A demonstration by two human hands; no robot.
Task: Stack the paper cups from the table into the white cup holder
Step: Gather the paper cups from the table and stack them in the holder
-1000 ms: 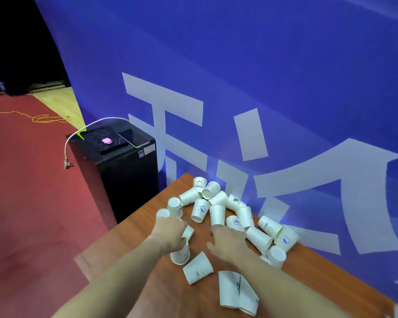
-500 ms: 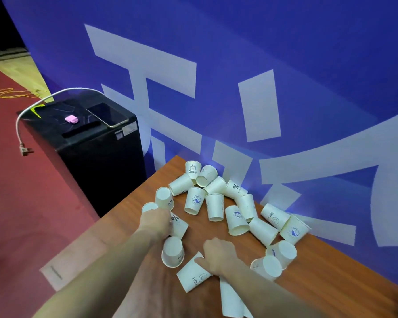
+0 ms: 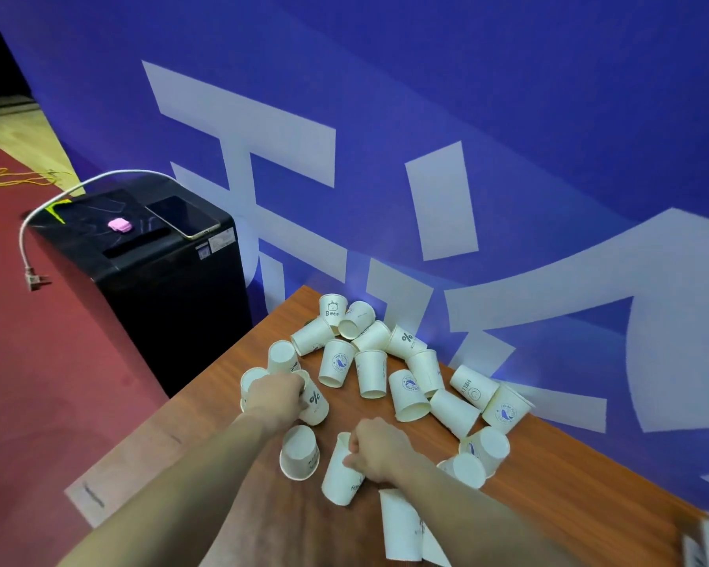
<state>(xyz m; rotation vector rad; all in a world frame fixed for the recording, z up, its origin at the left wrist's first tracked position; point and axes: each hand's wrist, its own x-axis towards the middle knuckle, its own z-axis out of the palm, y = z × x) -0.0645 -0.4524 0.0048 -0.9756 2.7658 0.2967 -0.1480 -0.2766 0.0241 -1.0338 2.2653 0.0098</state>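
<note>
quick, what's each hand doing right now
Left hand: fingers curled round the paper cup with the % mark.
Right hand: fingers curled round a paper cup lying on its side.

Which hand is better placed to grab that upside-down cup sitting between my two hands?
Probably neither until one lets go. The left hand grips a cup with a percent mark; the right hand grips a cup lying on its side. The upside-down cup sits just below the left hand, so left looks slightly nearer.

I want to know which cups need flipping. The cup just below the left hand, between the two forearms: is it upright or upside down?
Upside down. The cup stands on its wide rim, closed base facing up.
</note>
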